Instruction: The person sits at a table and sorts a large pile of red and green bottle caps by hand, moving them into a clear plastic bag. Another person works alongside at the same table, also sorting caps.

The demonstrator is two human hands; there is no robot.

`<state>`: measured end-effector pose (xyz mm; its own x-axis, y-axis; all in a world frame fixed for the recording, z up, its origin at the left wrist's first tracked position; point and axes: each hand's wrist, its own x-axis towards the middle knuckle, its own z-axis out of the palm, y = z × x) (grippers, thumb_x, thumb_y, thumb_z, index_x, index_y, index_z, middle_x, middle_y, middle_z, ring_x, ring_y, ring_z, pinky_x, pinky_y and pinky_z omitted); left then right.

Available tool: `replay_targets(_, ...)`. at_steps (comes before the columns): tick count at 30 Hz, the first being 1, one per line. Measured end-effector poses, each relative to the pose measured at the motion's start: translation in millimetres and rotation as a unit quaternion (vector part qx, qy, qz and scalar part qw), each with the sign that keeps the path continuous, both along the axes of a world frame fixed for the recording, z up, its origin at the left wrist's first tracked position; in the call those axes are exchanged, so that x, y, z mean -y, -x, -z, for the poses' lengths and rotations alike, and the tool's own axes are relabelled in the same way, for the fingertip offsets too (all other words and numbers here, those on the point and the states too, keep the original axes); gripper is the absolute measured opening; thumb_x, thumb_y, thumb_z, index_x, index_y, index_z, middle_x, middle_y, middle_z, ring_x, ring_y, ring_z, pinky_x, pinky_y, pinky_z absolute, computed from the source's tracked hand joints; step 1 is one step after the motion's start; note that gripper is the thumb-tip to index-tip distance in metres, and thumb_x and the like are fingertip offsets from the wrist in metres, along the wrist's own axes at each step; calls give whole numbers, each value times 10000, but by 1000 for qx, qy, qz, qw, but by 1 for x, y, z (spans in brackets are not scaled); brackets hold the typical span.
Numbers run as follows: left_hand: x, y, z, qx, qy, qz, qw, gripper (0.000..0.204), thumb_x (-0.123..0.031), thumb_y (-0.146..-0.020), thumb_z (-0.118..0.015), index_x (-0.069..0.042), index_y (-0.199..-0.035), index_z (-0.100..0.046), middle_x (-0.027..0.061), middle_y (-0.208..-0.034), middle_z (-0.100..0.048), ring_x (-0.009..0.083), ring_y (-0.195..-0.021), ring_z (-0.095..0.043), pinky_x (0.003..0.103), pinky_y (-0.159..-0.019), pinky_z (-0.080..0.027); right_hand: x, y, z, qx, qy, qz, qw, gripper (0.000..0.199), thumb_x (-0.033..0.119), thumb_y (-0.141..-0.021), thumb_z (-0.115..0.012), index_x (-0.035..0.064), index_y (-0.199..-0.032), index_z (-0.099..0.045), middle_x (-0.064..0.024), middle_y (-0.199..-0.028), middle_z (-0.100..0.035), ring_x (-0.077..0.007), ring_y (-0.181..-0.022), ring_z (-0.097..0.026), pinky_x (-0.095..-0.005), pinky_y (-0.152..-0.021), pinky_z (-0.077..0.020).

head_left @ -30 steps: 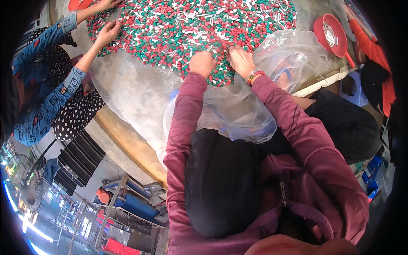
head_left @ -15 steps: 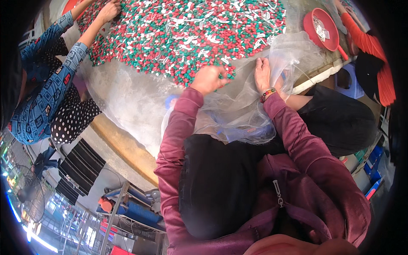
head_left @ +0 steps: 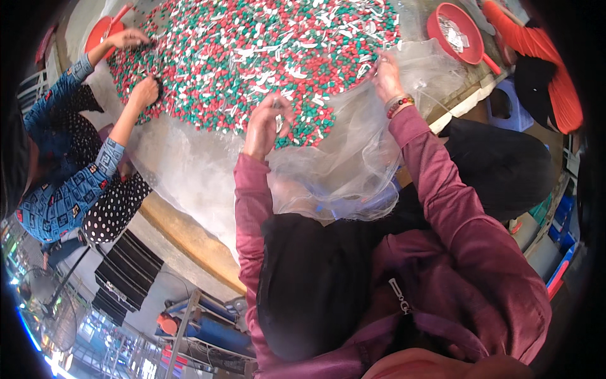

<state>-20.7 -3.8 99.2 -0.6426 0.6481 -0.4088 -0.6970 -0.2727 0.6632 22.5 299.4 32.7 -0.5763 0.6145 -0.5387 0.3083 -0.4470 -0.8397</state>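
Observation:
A wide heap of small red, green and white pieces (head_left: 252, 63), mixed with longer white strips, lies on sheer white mesh netting (head_left: 196, 151). My left hand (head_left: 265, 126) is over the heap's near edge, its fingers curled around a small white piece (head_left: 279, 122). Farther right, my right hand (head_left: 387, 77), with a bead bracelet on the wrist, reaches to the heap's right edge. Its fingers are bent together at the netting; what is between them is too blurred to make out.
At the left, a co-worker's two hands (head_left: 145, 91) work at the heap beside a red basin (head_left: 104, 35). A red handled bowl (head_left: 432, 28) with white strips stands at the right, near another person's orange sleeve (head_left: 555, 76). Below it is a blue stool (head_left: 521, 120).
My left hand has moved left along the near edge. The right hand has gone forward from the netting to the heap's right edge. The co-worker's hands have shifted, and the view has turned slightly.

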Motion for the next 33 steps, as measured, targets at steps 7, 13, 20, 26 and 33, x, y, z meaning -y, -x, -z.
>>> replay_targets(7, -43, 22, 28, -358, 283, 224, 861, 156, -183, -783, -636, -89, -904, -666, 45, -789, -607, 154, -670, -579, 283, -554, -439, -24, 36, 5, 38, 56, -77, 995, 211, 204, -942, -494, 78, -1095, -567, 3, -774, -473, -111, -635, -453, -309, -610, -470)
replay_targets(13, -79, -11, 83, -669, 466, 268, 513, 96, -130, -806, -594, -47, -809, -642, 130, -813, -612, 267, -796, -637, 387, -647, -528, -48, -14, 18, 63, 41, 119, 990, 356, 273, -891, -538, 0, -1119, -519, -85, -893, -562, -167, -611, -495, -390, -631, -490)
replay_targets(20, -75, -12, 82, -603, 496, 277, 560, 112, -145, -797, -593, -49, -775, -646, 154, -813, -632, 299, -745, -652, 401, -630, -527, -7, 26, 14, 369, -423, -393, 728, 415, 259, -824, -600, -58, -1074, -504, -241, -1034, -623, -399, -978, -601, -455, -818, -483)
replay_targets(26, -12, 15, 51, -36, 271, -12, 962, 175, -248, -817, -542, -85, -766, -578, 31, -652, -525, 173, -524, -491, 274, -443, -349, 75, 48, 17, 128, -401, -579, 698, 336, 275, -907, -446, -34, -988, -549, -234, -955, -632, -437, -939, -583, -498, -836, -444)
replay_targets(33, 40, 32, 8, -41, 151, -44, 987, 265, -231, -840, -507, -17, -958, -611, 4, -725, -483, 96, -587, -445, 211, -425, -284, 69, 45, -34, -68, 231, -399, 885, 217, 268, -978, -453, 88, -881, -528, 39, -667, -433, -57, -557, -381, -221, -476, -324)
